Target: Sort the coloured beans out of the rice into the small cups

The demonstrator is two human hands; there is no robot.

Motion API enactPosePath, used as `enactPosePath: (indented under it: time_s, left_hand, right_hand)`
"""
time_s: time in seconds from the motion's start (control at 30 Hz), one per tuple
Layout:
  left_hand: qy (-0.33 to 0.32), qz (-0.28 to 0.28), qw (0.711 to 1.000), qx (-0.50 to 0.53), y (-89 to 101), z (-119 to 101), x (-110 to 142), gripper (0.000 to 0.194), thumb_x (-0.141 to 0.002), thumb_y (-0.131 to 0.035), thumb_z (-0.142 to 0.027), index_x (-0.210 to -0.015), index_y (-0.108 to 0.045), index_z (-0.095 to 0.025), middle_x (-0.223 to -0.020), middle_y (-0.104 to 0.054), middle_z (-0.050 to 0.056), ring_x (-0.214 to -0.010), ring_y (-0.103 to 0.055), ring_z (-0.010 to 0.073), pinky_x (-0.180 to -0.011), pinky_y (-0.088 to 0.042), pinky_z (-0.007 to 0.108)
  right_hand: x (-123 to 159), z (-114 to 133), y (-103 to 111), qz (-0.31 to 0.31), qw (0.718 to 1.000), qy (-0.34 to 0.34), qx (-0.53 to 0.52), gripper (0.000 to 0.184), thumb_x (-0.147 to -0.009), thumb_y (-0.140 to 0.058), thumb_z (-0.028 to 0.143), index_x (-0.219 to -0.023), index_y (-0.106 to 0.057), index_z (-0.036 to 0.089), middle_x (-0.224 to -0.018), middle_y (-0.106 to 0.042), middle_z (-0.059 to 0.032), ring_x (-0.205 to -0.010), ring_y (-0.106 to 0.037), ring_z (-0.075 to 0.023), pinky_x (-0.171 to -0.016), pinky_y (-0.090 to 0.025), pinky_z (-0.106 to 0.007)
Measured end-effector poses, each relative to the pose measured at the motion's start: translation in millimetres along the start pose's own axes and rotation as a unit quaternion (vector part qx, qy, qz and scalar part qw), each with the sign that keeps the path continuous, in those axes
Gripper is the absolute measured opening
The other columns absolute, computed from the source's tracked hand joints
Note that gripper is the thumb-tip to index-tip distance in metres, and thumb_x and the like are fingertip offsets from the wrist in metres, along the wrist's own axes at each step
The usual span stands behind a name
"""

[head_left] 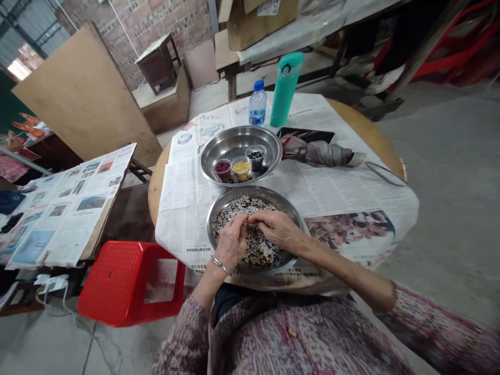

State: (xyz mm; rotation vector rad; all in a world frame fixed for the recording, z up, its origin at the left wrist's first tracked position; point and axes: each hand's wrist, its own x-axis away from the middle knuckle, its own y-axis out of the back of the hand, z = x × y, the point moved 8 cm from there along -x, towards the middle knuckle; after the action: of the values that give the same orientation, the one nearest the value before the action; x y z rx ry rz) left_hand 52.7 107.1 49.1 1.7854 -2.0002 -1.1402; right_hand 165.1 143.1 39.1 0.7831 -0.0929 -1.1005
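Note:
Both hands meet over a steel bowl [296,211] of mixed beans and grains [258,247], white, black, yellow and dark red. My left hand [232,240], with a bracelet [221,264] on its wrist, has its fingertips drawn together above the mix. My right hand [279,229] comes in from the right, its fingers pinched close to the left fingertips. Anything between the fingers is too small to make out. Just beyond, a second steel bowl [211,146] holds a cup of red beans [223,169], a cup of yellow beans [241,169] and a cup of black beans [256,159].
Newspaper [183,208] covers the round table. A water bottle [258,104], a turquoise flask [287,88], a phone [308,134] and a folded umbrella [320,151] stand or lie behind. A red stool [113,281] and a paper-covered table [78,208] are at the left.

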Motion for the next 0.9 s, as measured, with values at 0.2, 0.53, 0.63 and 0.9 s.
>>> enactPosePath:
  time_s: [0.2, 0.53, 0.63, 0.9]
  left_hand:
    - [0.064, -0.024, 0.995, -0.066, 15.0, 12, 10, 0.032, -0.091, -0.045, -0.006, -0.115, -0.061, -0.020, -0.108, -0.062, 0.008, -0.106, -0.060, 0.0188, -0.100, -0.050, 0.035]
    - [0.156, 0.051, 0.983, -0.083, -13.9, 45, -18, 0.039, -0.082, -0.048, -0.003, -0.116, -0.065, -0.012, -0.108, -0.068, 0.013, -0.105, -0.063, 0.0226, -0.103, -0.049, 0.038]
    - [0.166, 0.042, 0.984, -0.052, -15.6, 44, -28, 0.041, -0.080, -0.050, -0.003, -0.117, -0.065, -0.011, -0.115, -0.069, 0.013, -0.111, -0.062, 0.0231, -0.106, -0.047, 0.038]
    - [0.137, 0.006, 0.990, 0.036, -3.9, 24, -23, 0.032, -0.079, -0.052, -0.003, -0.105, -0.067, -0.013, -0.107, -0.073, 0.009, -0.101, -0.066, 0.0201, -0.097, -0.051, 0.034]
  right_hand:
    - [6, -30, 17, -0.028, 0.991, -0.094, 0.090, 0.032, -0.085, -0.043, 0.012, -0.102, -0.070, 0.014, -0.100, -0.072, -0.0094, -0.093, -0.067, -0.0200, -0.090, -0.049, -0.030]
    - [-13, -43, -16, 0.080, 0.972, -0.164, 0.145, 0.042, -0.082, -0.044, 0.008, -0.116, -0.069, 0.013, -0.116, -0.071, -0.0135, -0.108, -0.065, -0.0220, -0.098, -0.044, -0.029]
    - [-23, -36, -19, 0.079, 0.977, -0.155, 0.127, 0.043, -0.081, -0.043, 0.008, -0.114, -0.071, 0.013, -0.113, -0.073, -0.0121, -0.104, -0.067, -0.0208, -0.094, -0.046, -0.028]
    - [-24, -4, -7, 0.026, 0.996, -0.079, 0.007, 0.036, -0.076, -0.042, 0.006, -0.091, -0.074, 0.016, -0.094, -0.075, -0.0061, -0.089, -0.067, -0.0176, -0.087, -0.049, -0.027]
